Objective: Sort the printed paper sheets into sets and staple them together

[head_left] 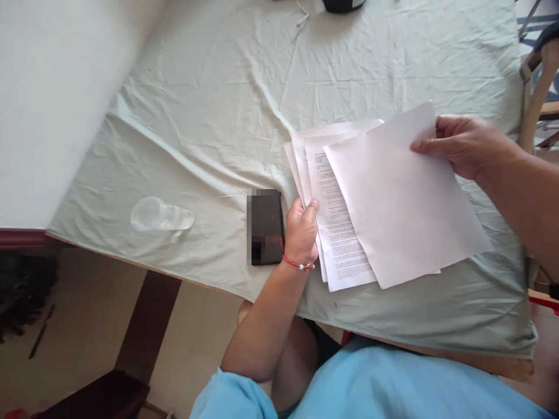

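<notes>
My left hand (302,230) grips the left edge of several printed sheets (345,233), thumb on top and fingers underneath. The sheets are fanned out a little, and lines of small text show on the upper one. Between its thumb and fingers, my right hand (465,142) pinches the upper right edge of a sheet of paper (402,198) whose visible side is blank. That sheet lies slanted over the right part of the printed ones and hides much of them. Just left of my left wrist lies a dark phone (267,227), partly blurred out.
A pale green cloth (218,134) with creases covers the table. Toward its left front edge a clear plastic cup (161,215) lies on its side. A black object (343,4) and a white cable (301,17) are at the far edge. Wooden chair parts (539,93) stand at the right.
</notes>
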`<state>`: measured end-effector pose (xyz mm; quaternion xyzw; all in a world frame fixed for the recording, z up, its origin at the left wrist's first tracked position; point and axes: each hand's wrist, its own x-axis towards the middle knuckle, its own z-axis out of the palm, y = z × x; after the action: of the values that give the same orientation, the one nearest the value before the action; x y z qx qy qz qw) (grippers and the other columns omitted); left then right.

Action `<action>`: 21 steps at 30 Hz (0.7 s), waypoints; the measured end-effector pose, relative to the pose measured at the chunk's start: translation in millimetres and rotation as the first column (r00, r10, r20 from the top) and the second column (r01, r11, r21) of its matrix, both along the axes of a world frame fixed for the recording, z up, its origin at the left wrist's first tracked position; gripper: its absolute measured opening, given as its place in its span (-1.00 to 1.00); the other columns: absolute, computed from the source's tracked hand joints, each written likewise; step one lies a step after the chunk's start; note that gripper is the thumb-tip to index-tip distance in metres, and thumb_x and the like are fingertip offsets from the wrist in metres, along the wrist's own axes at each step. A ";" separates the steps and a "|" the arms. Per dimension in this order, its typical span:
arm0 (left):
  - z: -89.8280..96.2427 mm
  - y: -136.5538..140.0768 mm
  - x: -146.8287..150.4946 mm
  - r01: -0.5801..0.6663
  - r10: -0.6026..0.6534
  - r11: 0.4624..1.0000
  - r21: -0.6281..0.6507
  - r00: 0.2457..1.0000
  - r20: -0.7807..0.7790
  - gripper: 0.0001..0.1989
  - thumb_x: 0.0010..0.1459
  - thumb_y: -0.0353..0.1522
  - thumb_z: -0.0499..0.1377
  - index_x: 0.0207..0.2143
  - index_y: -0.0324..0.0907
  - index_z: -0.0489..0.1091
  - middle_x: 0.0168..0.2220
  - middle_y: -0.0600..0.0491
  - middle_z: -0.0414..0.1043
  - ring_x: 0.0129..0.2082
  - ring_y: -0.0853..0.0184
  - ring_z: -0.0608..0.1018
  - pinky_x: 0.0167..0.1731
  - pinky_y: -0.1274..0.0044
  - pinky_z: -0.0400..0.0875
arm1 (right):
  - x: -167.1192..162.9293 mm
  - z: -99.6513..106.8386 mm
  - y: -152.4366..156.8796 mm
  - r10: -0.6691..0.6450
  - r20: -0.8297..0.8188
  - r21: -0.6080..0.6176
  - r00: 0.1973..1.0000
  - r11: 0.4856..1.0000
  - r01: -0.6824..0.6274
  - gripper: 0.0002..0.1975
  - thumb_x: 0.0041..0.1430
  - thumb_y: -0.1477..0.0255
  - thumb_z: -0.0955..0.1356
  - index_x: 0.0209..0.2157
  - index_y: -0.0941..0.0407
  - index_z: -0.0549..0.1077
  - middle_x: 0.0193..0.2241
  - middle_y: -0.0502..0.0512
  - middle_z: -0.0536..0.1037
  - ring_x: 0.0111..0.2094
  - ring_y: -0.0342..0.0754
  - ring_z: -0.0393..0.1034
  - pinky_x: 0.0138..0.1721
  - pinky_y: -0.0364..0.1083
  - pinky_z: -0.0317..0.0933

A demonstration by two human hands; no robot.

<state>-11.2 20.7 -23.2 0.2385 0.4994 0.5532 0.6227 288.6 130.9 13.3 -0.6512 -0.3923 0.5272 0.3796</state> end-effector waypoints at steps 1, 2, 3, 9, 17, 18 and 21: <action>1.5 -0.1 0.2 -0.008 0.008 1.000 -0.011 1.000 0.016 -0.73 0.13 -0.30 0.36 -0.14 -0.19 0.48 -0.08 -0.09 0.66 0.15 0.03 0.61 0.25 0.17 0.45 | 0.1 0.3 0.2 -0.013 0.006 0.007 1.000 1.000 0.013 -0.82 0.09 0.62 0.54 -0.27 0.15 0.59 -0.31 0.14 0.63 -0.40 -0.12 0.50 -0.34 -0.07 0.46; 3.2 -0.2 0.4 -0.015 0.016 1.000 -0.019 0.999 0.031 -0.76 0.12 -0.31 0.35 -0.16 -0.19 0.49 -0.11 -0.09 0.66 0.15 0.02 0.61 0.25 0.18 0.44 | 0.3 0.5 0.7 -0.021 0.008 0.011 1.000 1.000 0.021 -0.80 0.07 0.61 0.56 -0.26 0.14 0.59 -0.30 0.14 0.63 -0.40 -0.11 0.51 -0.34 -0.06 0.47; 5.0 -0.4 0.5 -0.023 0.024 0.999 -0.024 0.999 0.044 -0.77 0.11 -0.31 0.34 -0.19 -0.20 0.50 -0.14 -0.09 0.67 0.16 0.01 0.60 0.26 0.18 0.43 | 0.7 0.5 1.2 -0.020 0.006 0.004 1.000 1.000 0.020 -0.78 0.04 0.59 0.57 -0.25 0.14 0.60 -0.29 0.16 0.64 -0.39 -0.09 0.52 -0.33 -0.04 0.49; 11.3 -1.3 0.6 -0.069 0.075 0.996 -0.063 0.993 0.095 -0.79 0.00 -0.35 0.35 -0.27 -0.20 0.53 -0.19 -0.08 0.68 0.23 -0.01 0.56 0.30 0.20 0.37 | 0.7 1.2 2.4 0.022 -0.040 -0.156 0.999 0.987 -0.028 -0.71 0.00 0.56 0.58 -0.17 0.16 0.66 -0.25 0.25 0.66 -0.36 0.02 0.56 -0.35 0.00 0.54; 12.1 -1.1 1.2 -0.093 0.101 0.993 -0.068 0.987 0.123 -0.82 0.04 -0.39 0.32 -0.25 -0.20 0.54 -0.17 -0.08 0.68 0.19 0.02 0.59 0.28 0.21 0.40 | -11.3 6.5 0.6 -0.075 -0.027 -0.228 0.997 0.971 0.067 -0.72 -0.03 0.57 0.57 -0.20 0.19 0.69 -0.18 0.31 0.67 -0.40 0.03 0.56 -0.42 0.02 0.53; 12.3 -1.0 1.0 -0.095 0.104 0.993 -0.068 0.986 0.127 -0.83 0.04 -0.40 0.32 -0.25 -0.20 0.54 -0.17 -0.08 0.69 0.18 0.02 0.59 0.28 0.22 0.41 | -13.2 8.0 -0.4 -0.066 -0.029 -0.246 0.997 0.968 0.057 -0.72 -0.04 0.55 0.57 -0.20 0.19 0.69 -0.21 0.31 0.68 -0.41 0.04 0.56 -0.43 0.03 0.54; 12.5 -0.7 0.5 -0.103 0.112 0.992 -0.070 0.985 0.130 -0.83 0.04 -0.40 0.33 -0.26 -0.20 0.54 -0.16 -0.08 0.69 0.16 0.03 0.61 0.27 0.23 0.42 | -16.4 10.5 -3.3 -0.031 -0.051 -0.268 0.998 0.963 0.016 -0.73 -0.07 0.55 0.59 -0.24 0.20 0.68 -0.29 0.28 0.67 -0.43 0.05 0.56 -0.45 0.00 0.54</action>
<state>-10.8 20.0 -10.7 0.1538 0.4861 0.5845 0.6312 272.2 127.6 23.8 -0.6863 -0.2992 0.5884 0.3053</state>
